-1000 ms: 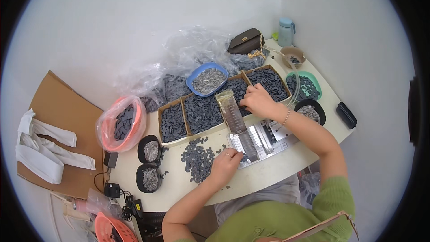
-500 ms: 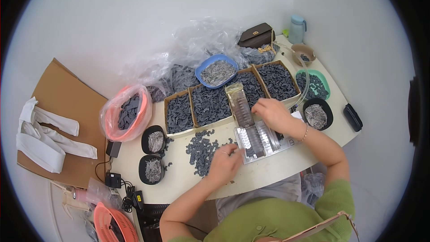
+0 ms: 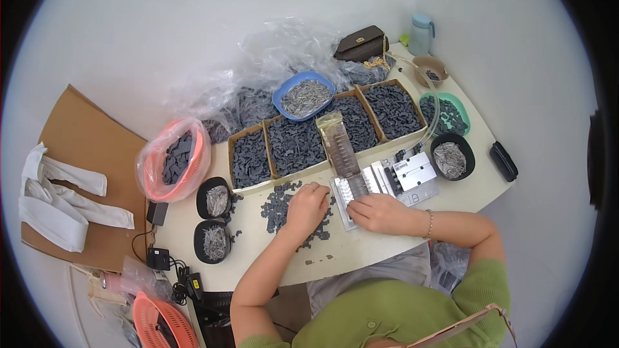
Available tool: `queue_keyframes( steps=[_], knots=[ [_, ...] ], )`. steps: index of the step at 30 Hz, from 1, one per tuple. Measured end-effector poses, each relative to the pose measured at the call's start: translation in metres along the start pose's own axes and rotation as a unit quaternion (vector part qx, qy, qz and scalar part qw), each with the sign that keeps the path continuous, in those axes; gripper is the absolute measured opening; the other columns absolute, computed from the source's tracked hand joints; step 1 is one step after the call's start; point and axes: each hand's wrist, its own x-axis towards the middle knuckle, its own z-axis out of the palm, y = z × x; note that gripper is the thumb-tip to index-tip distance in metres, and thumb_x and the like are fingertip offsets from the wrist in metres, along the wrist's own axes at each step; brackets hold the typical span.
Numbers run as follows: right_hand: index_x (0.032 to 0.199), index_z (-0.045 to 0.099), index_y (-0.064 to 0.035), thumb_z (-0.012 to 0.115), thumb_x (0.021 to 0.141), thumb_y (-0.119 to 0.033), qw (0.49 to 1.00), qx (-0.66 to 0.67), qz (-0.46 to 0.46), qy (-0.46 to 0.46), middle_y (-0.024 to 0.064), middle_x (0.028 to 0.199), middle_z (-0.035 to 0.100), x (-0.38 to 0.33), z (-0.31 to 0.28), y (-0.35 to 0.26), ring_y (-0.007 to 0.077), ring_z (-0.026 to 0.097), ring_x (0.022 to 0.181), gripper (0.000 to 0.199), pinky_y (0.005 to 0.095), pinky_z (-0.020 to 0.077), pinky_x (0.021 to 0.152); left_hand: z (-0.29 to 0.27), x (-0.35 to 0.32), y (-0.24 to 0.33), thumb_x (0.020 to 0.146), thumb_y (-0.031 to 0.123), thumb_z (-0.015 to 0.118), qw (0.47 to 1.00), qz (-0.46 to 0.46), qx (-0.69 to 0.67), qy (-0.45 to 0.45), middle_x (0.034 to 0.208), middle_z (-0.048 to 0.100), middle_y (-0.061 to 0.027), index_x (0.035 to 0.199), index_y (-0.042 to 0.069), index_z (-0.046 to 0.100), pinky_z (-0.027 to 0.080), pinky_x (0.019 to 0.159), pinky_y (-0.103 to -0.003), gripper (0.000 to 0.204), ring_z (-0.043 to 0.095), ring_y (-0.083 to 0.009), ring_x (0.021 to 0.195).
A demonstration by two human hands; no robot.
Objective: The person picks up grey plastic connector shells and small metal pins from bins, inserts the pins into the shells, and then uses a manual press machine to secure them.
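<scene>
- While the left hand [image 3: 308, 206] pinches dark small parts [image 3: 278, 205] from the loose pile beneath it, right hand [image 3: 380, 212] rests flat, open, on the metal jig [image 3: 361, 187].
- Judging by full cardboard trays [image 3: 296, 145] beyond both hands, much remains.

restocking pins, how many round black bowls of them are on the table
3. Two black bowls sit at the table's left edge, one above the other; the third is at the right, beside the green tray. Bags may hide more.

Loose pile of small dark plastic bits [image 3: 278, 205] on the cream table.
Metal jig [image 3: 361, 187] just right of it (flat, slotted).
</scene>
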Motion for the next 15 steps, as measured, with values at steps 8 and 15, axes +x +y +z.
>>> queue_keyframes(
  steps=[8, 15],
  knots=[
    [0.092, 0.063, -0.0037, 0.057, 0.076, -0.007, 0.965, 0.188, 0.137, -0.122, 0.0109, 0.093, 0.066, -0.003, -0.02, 0.017, 0.0256, 0.065, 0.083, 0.017, 0.0365, 0.0525, 0.069, 0.017, -0.006, 0.028, 0.069, -0.001, 0.065, 0.993, 0.117, -0.015, 0.029, 0.089, 0.064, -0.0091, 0.089, 0.002, 0.065, 0.053, 0.067, -0.035, 0.021, 0.063, -0.0267, 0.082],
    [0.091, 0.065, -0.0073, 0.058, 0.076, -0.005, 0.959, 0.234, 0.161, 0.009, 0.0085, 0.086, 0.065, 0.036, -0.009, 0.042, 0.0278, 0.062, 0.086, 0.017, 0.0386, 0.0508, 0.074, 0.016, -0.027, 0.057, 0.07, 0.004, 0.059, 0.966, 0.187, 0.176, 0.019, 0.107, 0.062, -0.0208, 0.103, -0.007, 0.063, 0.053, 0.08, -0.037, 0.035, 0.061, -0.0319, 0.097]
  ],
)
